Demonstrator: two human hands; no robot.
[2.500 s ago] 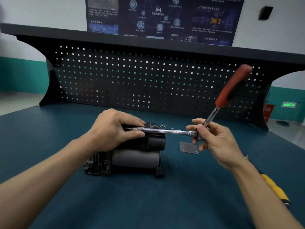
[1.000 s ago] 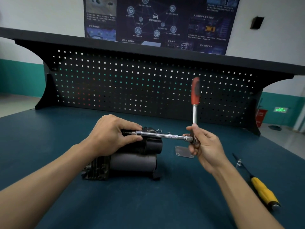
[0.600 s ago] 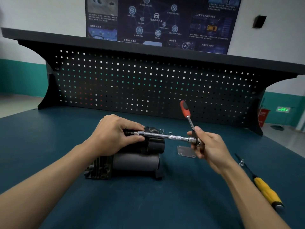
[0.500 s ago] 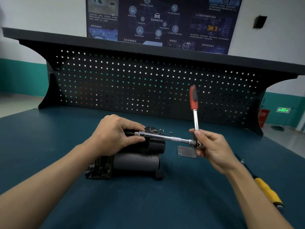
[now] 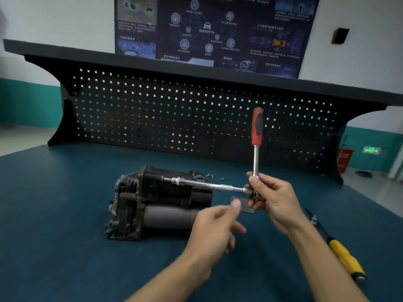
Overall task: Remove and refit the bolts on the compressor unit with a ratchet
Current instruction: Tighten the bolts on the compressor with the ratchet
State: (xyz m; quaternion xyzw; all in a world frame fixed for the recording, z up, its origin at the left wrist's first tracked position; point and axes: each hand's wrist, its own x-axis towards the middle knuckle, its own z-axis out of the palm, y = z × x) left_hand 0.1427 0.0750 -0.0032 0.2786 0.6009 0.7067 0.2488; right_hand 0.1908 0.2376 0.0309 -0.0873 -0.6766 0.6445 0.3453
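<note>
Left hand (image 5: 216,227) is off the chrome extension bar (image 5: 207,184) now, floating at 5 o'clock of the dark, grimy metal compressor unit (image 5: 157,205), fingers loosely curled, nothing in them. Right hand (image 5: 272,201) grips the head of the red-handled chrome ratchet (image 5: 254,160), handle upright at 12 o'clock. The bar reaches toward 9 o'clock into the compressor's top, mid-way across the teal bench top (image 5: 65,214). On the dark wall poster (image 5: 243,65) I read "5G".

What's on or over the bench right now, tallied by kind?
compressor unit: 1
ratchet with extension bar: 1
yellow-handled screwdriver: 1
small metal plate: 1
loose fasteners behind the unit: too small to count
Total: 4, fasteners aside
</note>
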